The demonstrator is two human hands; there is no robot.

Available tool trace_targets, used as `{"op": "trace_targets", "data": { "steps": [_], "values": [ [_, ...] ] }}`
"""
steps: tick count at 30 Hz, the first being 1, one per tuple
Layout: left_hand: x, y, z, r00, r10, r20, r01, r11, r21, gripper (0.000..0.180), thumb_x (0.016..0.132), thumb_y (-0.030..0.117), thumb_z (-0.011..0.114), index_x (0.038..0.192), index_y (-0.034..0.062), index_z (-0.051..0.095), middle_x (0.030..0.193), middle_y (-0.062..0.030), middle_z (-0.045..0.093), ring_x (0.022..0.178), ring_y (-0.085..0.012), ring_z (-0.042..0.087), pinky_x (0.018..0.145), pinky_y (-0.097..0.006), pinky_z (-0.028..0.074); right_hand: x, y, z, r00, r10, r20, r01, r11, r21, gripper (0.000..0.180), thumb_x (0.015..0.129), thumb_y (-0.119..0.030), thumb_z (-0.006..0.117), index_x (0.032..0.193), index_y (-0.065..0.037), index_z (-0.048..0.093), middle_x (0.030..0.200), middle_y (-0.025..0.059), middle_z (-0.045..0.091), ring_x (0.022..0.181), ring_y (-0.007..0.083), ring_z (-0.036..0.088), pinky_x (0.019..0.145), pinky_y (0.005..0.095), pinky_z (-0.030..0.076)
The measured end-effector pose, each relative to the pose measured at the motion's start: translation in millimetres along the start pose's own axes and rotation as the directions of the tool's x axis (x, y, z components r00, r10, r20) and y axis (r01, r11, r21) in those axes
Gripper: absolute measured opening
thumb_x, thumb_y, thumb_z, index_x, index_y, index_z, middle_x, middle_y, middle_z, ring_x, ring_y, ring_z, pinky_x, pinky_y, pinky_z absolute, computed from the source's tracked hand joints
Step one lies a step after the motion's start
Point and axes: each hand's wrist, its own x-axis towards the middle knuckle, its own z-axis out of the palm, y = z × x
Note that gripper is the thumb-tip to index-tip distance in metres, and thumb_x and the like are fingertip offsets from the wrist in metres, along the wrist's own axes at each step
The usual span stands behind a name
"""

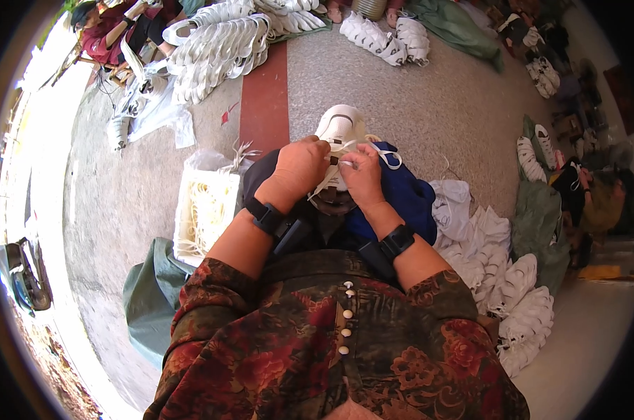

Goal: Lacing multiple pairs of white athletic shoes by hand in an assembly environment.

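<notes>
left hand palm-down at shoe

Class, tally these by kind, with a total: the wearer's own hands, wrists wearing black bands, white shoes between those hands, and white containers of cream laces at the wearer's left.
Left and right hands: 2
Black-banded wrists: 2
White shoe: 1
White container of cream laces: 1
Total: 6

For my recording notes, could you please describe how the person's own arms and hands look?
The left hand and right hand are ungloved. Each wrist bears a black strap with a boxy dark piece. The dark sleeves, printed with reddish flowers, end near the elbows.
</notes>
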Motion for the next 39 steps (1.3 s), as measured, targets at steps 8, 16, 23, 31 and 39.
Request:
{"op": "trace_targets", "data": {
  "steps": [8, 16, 23, 31, 39],
  "values": [
    [0, 8, 5, 0.999, 0.052, -0.015, -0.049, 0.986, 0.162, 0.011, 0.072, 0.014, 0.055, 0.076, 0.0048, 0.06, 0.083, -0.0135, 0.06, 0.072, -0.0307, 0.061, 0.063, -0.038, 0.05, -3, 1, -2, 1.0, -0.026, -0.012, 0.026, 0.999, 0.036, 0.013, 0.067, -0.012, 0.067, 0.079, -0.009, 0.068, 0.105, 0.0192, 0.054, 0.103, 0.0335, 0.049, 0.088, 0.0406, 0.041],
    [-8, 1, 14, 0.985, 0.1, -0.139, -0.083, 0.989, 0.125, 0.007, 0.07, 0.012, 0.058, 0.07, 0.0059, 0.057, 0.069, -0.0112, 0.058, 0.068, -0.0309, 0.059, 0.059, -0.039, 0.049, -6, -1, -1, 1.0, -0.011, 0.0, 0.011, 1.0, 0.02, 0.013, 0.068, -0.015, 0.067, 0.08, -0.01, 0.068, 0.103, 0.0196, 0.056, 0.106, 0.0335, 0.047, 0.087, 0.0429, 0.039],
    [-8, -11, 2, 0.972, 0.232, -0.025, -0.232, 0.973, 0.007, 0.005, 0.07, 0.01, 0.06, 0.07, 0.0054, 0.057, 0.072, -0.009, 0.058, 0.067, -0.0296, 0.059, 0.059, -0.038, 0.048, -5, 1, 1, 0.998, -0.059, 0.007, 0.058, 0.996, 0.072, 0.012, 0.068, -0.017, 0.066, 0.078, -0.011, 0.068, 0.088, 0.0118, 0.063, 0.108, 0.0324, 0.045, 0.088, 0.0438, 0.036],
    [7, -1, 7, 0.969, 0.209, -0.134, -0.21, 0.978, 0.006, 0.024, 0.072, 0.005, 0.058, 0.096, 0.0063, 0.055, 0.08, -0.0086, 0.062, 0.071, -0.0284, 0.061, 0.061, -0.038, 0.049, -1, -2, -6, 1.0, -0.024, -0.004, 0.024, 1.0, 0.021, 0.014, 0.066, -0.016, 0.066, 0.08, -0.011, 0.068, 0.102, 0.0191, 0.057, 0.109, 0.0338, 0.044, 0.089, 0.0441, 0.036],
    [10, -3, -4, 0.92, 0.342, 0.194, -0.389, 0.862, 0.325, 0.016, 0.075, 0.009, 0.052, 0.09, 0.0047, 0.047, 0.078, -0.013, 0.06, 0.072, -0.0293, 0.061, 0.061, -0.039, 0.049, -12, -13, 0, 0.976, -0.219, -0.006, 0.218, 0.973, -0.074, 0.028, 0.066, -0.009, 0.063, 0.094, -0.009, 0.06, 0.117, 0.0231, 0.044, 0.11, 0.0386, 0.04, 0.09, 0.0458, 0.033]
  ]
}}
